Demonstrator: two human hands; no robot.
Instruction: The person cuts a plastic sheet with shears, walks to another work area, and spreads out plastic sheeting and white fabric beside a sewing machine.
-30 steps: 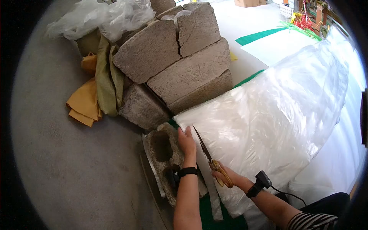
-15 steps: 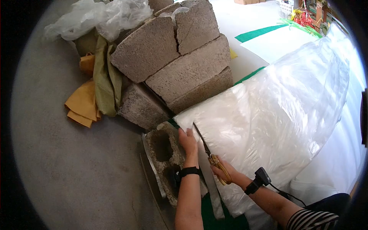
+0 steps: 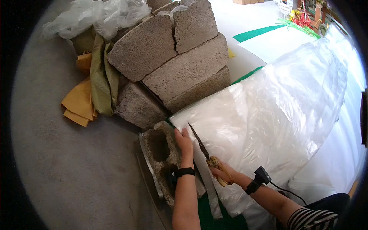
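A: Right hand (image 3: 222,174)? We logged it closed around the handles of the long gold-handled metal scissors (image 3: 203,153), blades nearly together, tips pointing up and away from the wrist.

B: Agreed. Left hand (image 3: 184,143) lay flat, fingers extended, pressing the edge of the large clear plastic sheet (image 3: 268,115); we saw nothing gripped in it.

A: Key relation: the sheet spread out ahead and to the right of both hands, and the blades ran along its near-left edge, just right of the left hand's fingers. Long axis of the scissors went diagonally, handles near, tips far-left.

B: Nearer hand to the corner ahead of the tips was the left. Just left of that hand we marked the hollow grey concrete block (image 3: 163,153), touching the sheet's edge; stacked grey concrete blocks (image 3: 172,57) sat beyond.
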